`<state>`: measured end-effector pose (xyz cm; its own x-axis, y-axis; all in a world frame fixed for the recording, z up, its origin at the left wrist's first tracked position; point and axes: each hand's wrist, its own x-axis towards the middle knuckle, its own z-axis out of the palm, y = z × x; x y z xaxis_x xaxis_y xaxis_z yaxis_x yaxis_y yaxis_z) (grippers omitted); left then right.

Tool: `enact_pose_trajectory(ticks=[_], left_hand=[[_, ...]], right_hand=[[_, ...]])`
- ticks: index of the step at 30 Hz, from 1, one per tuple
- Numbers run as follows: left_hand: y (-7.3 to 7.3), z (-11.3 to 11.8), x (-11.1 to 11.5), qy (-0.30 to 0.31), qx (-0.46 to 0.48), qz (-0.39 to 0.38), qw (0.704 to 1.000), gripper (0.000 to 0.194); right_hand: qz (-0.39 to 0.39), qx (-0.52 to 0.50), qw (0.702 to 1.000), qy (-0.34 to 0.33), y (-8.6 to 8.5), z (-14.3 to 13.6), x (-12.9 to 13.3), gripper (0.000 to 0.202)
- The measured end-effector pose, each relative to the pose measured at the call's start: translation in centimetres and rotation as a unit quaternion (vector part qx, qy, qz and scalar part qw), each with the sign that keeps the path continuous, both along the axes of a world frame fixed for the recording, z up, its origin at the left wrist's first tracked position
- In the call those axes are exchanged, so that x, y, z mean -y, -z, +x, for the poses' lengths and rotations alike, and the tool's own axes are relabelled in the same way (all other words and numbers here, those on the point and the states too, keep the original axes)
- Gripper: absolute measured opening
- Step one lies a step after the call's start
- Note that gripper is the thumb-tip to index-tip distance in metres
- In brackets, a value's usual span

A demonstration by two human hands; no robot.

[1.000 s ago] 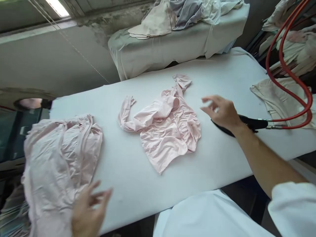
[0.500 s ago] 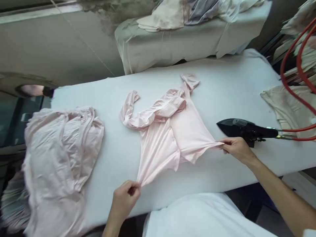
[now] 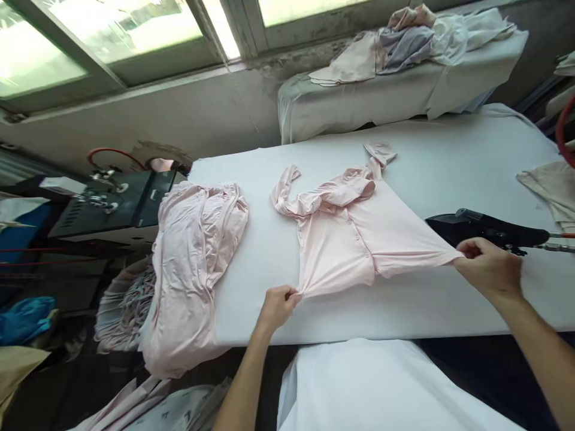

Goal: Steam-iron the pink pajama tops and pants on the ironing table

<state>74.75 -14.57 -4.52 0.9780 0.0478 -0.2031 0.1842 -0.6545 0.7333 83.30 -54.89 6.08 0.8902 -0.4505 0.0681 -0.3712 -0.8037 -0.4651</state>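
A person's left hand [image 3: 278, 307] and right hand [image 3: 493, 269] each pinch a lower corner of a pale pink shirt [image 3: 332, 251], drawn taut over a white-covered table [image 3: 260, 293] between heaped pink garments [image 3: 186, 275] and a black iron [image 3: 487, 228].

Legible text: you can read no word, label, brand, number or sign here. Small dark marks stand on the pale cloth [image 3: 178, 402] at the lower edge of your view, below the white table [image 3: 341, 320]; whether they form letters or pattern, you cannot tell.
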Motion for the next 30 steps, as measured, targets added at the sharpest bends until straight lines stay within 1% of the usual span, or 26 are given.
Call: enact_pose_trajectory(ticks=[1,2,3,5,6,8,9,10,12,13,14,15,16,17,18,19,21,23,25,26,27,29,30], left_hand=[[-0.2,-0.9,-0.9,-0.002,-0.009,0.000,1.000,0.025],[-0.3,-1.7,-1.4,-0.012,-0.014,0.005,1.000,0.026],[-0.3,-2.5,-1.6,-0.029,-0.012,0.013,0.999,0.024],[-0.2,-3.6,-1.0,-0.060,0.012,0.030,0.998,0.018],[-0.1,-3.8,-0.3,-0.058,0.032,0.039,0.997,0.024],[0.1,-3.8,1.2,-0.010,0.067,0.085,0.994,0.042],[0.3,-3.6,1.8,0.021,0.075,0.118,0.990,0.043],[0.5,-3.2,2.4,0.046,0.075,0.152,0.985,0.039],[0.8,-2.2,3.1,0.058,0.061,0.202,0.976,0.027],[0.9,-1.6,3.4,0.056,0.056,0.211,0.974,0.024],[0.9,-1.0,3.6,0.058,0.056,0.213,0.974,0.021],[0.9,-0.4,3.8,0.066,0.058,0.216,0.972,0.017],[0.9,0.1,4.0,0.077,0.061,0.218,0.971,0.015],[0.7,0.6,4.1,0.085,0.064,0.219,0.970,0.016],[0.5,1.0,4.2,0.086,0.066,0.220,0.969,0.017],[0.2,1.3,4.0,0.077,0.068,0.223,0.969,0.018],[-0.6,1.6,3.1,0.035,0.069,0.229,0.970,0.017],[-1.9,1.4,1.5,-0.025,0.076,0.235,0.969,0.019],[-3.4,1.1,-0.3,-0.090,0.087,0.236,0.964,0.027],[-4.4,1.0,-1.2,-0.127,0.088,0.220,0.963,0.032],[-5.5,1.1,-1.9,-0.158,0.091,0.194,0.964,0.034],[-8.2,1.7,-3.0,-0.203,0.119,0.134,0.963,0.030],[-9.8,2.2,-3.5,-0.229,0.143,0.106,0.957,0.026]], right_hand=[[0.026,-0.018,0.999,0.016,0.0,-0.5,0.4,0.015],[0.070,-0.039,0.996,0.040,0.5,-0.9,0.4,0.015],[0.123,-0.057,0.989,0.066,1.4,-1.4,0.1,0.017],[0.213,-0.069,0.969,0.107,3.5,-2.3,-1.4,0.021],[0.240,-0.069,0.962,0.111,4.5,-2.7,-2.3,0.023],[0.269,-0.070,0.957,0.088,5.8,-3.2,-3.4,0.028],[0.275,-0.072,0.956,0.076,6.0,-3.3,-3.5,0.031],[0.271,-0.066,0.958,0.070,5.9,-3.3,-3.4,0.032],[0.233,-0.009,0.968,0.095,4.8,-2.8,-2.5,0.030],[0.200,0.024,0.974,0.103,4.0,-2.4,-2.0,0.030],[0.166,0.045,0.981,0.090,3.2,-1.9,-1.7,0.030],[0.138,0.049,0.988,0.055,2.3,-1.3,-1.5,0.028],[0.120,0.040,0.992,0.005,1.4,-0.8,-1.4,0.026],[0.107,0.024,0.993,-0.045,0.6,-0.4,-1.5,0.024],[0.096,0.017,0.992,-0.074,-0.3,0.0,-1.6,0.022],[0.086,0.028,0.993,-0.071,-1.1,0.2,-1.6,0.022],[0.058,0.059,0.996,-0.025,-2.7,0.2,-1.4,0.024],[0.034,0.080,0.996,-0.017,-4.1,-0.3,-1.1,0.023],[0.035,0.145,0.989,-0.004,-5.3,-0.9,-0.9,0.022],[0.040,0.190,0.981,0.005,-5.9,-1.1,-0.9,0.023],[0.043,0.222,0.974,0.000,-6.5,-1.0,-1.1,0.024],[0.030,0.226,0.972,-0.064,-8.3,-0.4,-1.8,0.025],[0.018,0.215,0.972,-0.097,-9.5,0.3,-2.3,0.024]])
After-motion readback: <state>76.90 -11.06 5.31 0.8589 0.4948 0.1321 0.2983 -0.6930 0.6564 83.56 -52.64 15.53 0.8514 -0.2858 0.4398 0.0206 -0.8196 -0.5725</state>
